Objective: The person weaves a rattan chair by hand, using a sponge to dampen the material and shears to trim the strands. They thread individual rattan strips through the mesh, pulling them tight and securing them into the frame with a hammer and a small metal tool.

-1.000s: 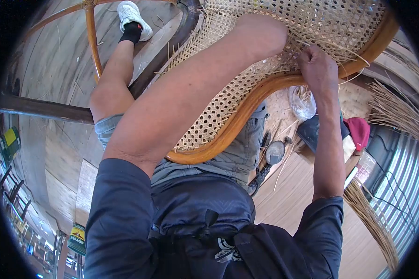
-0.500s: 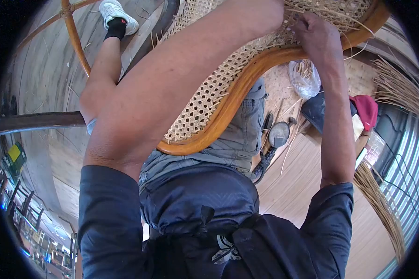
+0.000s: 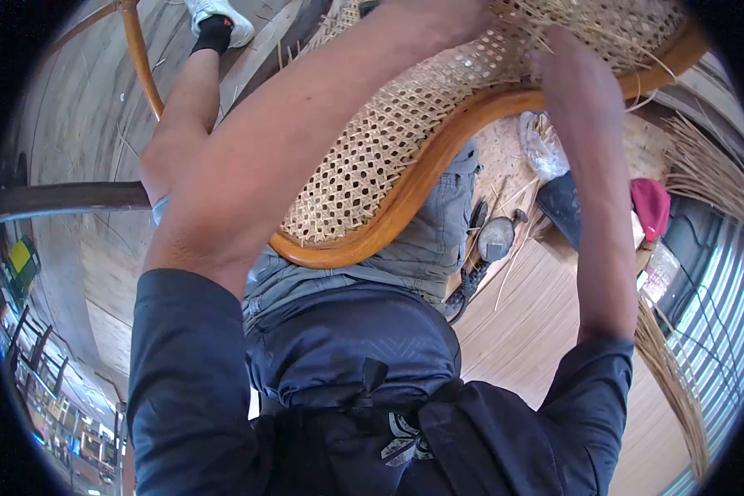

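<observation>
A woven cane panel [image 3: 364,178] in a curved, varnished wooden frame [image 3: 438,140] lies over my lap and runs to the top of the view. My left arm reaches across it. My left hand [image 3: 459,18] is over the weave at the upper edge, blurred, its fingers hidden. Just above the frame's curved rail, my right hand [image 3: 579,74] is bent down toward the weave and smeared by motion. Whether it grips a strand does not show. Loose cane strands [image 3: 612,51] lie across the panel beside it.
A clear plastic bag [image 3: 541,145] holding cane bits lies under the rail. Nearby are a round metal object [image 3: 497,238], a red cloth [image 3: 651,208] and cane bundles [image 3: 707,157]. A dark wooden bar [image 3: 74,197] and another person's leg [image 3: 186,116] are at left.
My right hand has shifted slightly right and down and is now blurred. My left hand has drawn a little to the left. The whole view has shifted slightly.
</observation>
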`<state>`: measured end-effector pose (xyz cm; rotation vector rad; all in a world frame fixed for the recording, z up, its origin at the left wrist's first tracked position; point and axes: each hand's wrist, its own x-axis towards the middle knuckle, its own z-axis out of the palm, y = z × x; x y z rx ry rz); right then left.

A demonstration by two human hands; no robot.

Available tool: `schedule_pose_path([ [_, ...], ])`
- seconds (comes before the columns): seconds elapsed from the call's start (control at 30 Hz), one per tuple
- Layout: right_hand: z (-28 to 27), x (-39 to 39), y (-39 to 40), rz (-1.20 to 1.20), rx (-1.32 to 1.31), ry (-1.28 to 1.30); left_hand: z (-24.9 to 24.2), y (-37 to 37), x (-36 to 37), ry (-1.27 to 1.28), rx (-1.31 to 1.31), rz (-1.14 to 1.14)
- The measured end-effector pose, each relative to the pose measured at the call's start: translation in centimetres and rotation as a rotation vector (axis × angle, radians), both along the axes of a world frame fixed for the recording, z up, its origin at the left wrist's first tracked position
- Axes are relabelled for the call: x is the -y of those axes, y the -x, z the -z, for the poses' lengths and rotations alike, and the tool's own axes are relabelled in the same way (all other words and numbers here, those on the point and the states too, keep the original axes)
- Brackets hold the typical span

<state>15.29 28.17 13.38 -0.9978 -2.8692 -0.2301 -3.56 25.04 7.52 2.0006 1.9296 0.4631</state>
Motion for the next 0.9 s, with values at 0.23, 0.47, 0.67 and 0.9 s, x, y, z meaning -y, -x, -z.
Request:
schedule_pose_path([
  [0.23, 1.5, 1.3, 3.4, -0.115, -0.440, 0.567, -2.3, 5.0, 7.4, 0.002, -0.067, -0.002],
  [0.47, 1.9, 0.1, 1.6, 0.048, -0.016, -0.014, 0.0, 0.5, 1.8, -0.036, -0.063, 0.075],
  [0.67, 1.3, 0.9, 2.5, 0.046, 0.080, -0.038, 0.3, 0.0, 0.7, -0.029, 0.083, 0.028],
  [0.9, 1.9, 0.5, 1.7, 0.052, -0.034, 0.043, -0.6, 0.0, 0.3, 0.018, -0.005, 0.103],
])
